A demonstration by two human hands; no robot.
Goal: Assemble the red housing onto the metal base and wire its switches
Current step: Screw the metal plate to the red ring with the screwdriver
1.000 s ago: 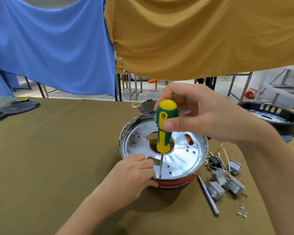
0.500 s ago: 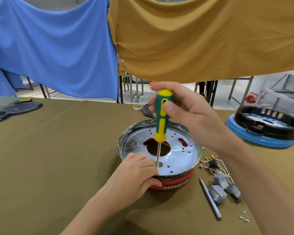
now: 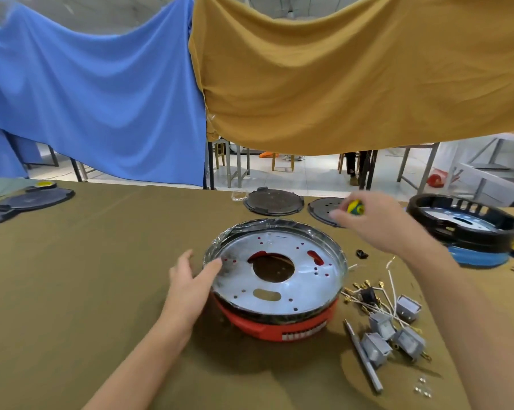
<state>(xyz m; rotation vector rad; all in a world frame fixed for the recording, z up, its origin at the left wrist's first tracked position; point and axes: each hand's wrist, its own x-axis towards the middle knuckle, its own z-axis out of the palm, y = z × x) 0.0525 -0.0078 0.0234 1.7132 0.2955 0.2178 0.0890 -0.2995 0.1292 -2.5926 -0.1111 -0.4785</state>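
Silver metal base (image 3: 279, 279) sits atop red housing (image 3: 279, 329); grey switches (image 3: 393, 331) loose just beside, w/ wires.

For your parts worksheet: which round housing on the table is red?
The housing under the silver metal base, beside the left hand; the far-right stack is black and blue.

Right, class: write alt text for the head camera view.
A silver metal base sits on a red housing; the left hand rests open against its rim while the right hand holds a screwdriver away. Grey switches lie to the right.
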